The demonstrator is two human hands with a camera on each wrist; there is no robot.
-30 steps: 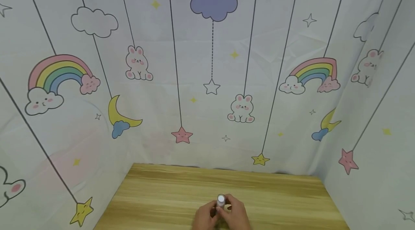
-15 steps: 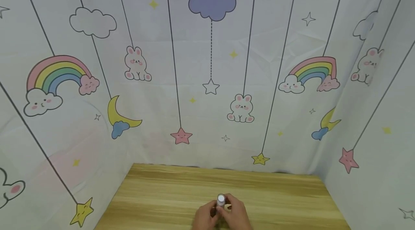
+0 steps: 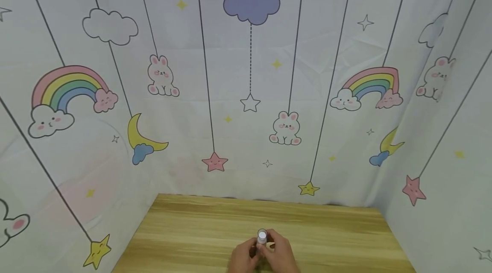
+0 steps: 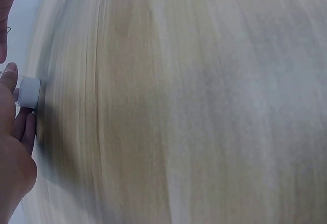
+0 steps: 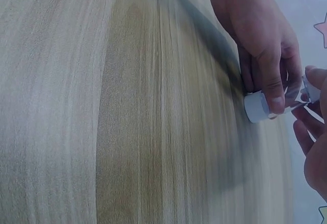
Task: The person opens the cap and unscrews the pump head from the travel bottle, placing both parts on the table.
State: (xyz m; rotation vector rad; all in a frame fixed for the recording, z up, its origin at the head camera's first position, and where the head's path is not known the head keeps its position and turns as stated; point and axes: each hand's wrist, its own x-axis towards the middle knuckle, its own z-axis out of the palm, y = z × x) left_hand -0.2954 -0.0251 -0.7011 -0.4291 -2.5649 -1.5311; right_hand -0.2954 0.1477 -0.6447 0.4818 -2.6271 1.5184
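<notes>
A small bottle with a whitish top stands between both hands, low in the head view. My left hand curls its fingers round the bottle from the left, and my right hand holds it from the right, thumb in front. In the right wrist view, the left hand pinches the bottle near its white end, close to the wooden surface; the right hand is at the other end. The left wrist view shows the white end beside the left hand, with part of the right hand above.
The hands are over a wood-grain table. Behind it and at both sides hangs a white cloth printed with rainbows, rabbits, clouds, moons and stars.
Both hands keep hold of the bottle in nearly the same place. In the head view, the bottle's top edge sits very slightly higher, and the printed cloth has shifted a little.
</notes>
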